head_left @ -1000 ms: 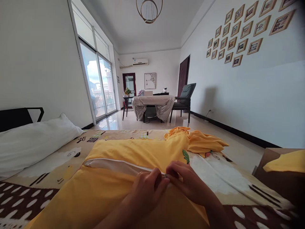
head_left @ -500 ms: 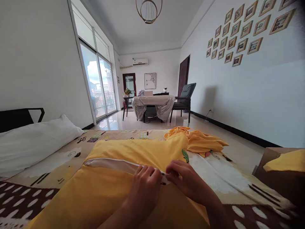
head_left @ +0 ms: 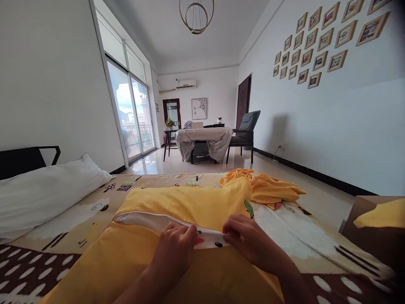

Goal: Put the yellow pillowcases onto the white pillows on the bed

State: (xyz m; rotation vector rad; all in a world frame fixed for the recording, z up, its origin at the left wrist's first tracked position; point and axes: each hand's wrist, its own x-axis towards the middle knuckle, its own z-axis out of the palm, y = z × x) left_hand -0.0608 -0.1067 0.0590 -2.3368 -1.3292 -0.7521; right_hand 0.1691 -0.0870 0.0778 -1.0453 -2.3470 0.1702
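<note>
A yellow pillowcase (head_left: 190, 202) lies across the bed in front of me, with a long slit edged in white running over it. White fabric (head_left: 142, 220) shows through the slit, and near my hands it carries black and red printed marks. My left hand (head_left: 177, 242) is closed on the pillowcase's edge at the slit, fingers curled and their tips hidden. To its right, my right hand (head_left: 243, 236) pinches the slit's right end between thumb and fingers. Whether a zip pull is in that pinch I cannot make out. A green leaf print sits just above the right hand.
Crumpled orange-yellow cloth (head_left: 274, 188) lies beyond the pillowcase on the right. A white pillow (head_left: 53, 185) rests at the left on the patterned bedspread (head_left: 316, 249). At the right stands a brown box (head_left: 351, 219) with yellow cloth on it. A covered table (head_left: 204, 133) and chair (head_left: 247, 131) stand farther off.
My left hand has moved left along the slit, away from the right hand. More of the printed white fabric shows between them. The right hand stays near the slit's right end.
</note>
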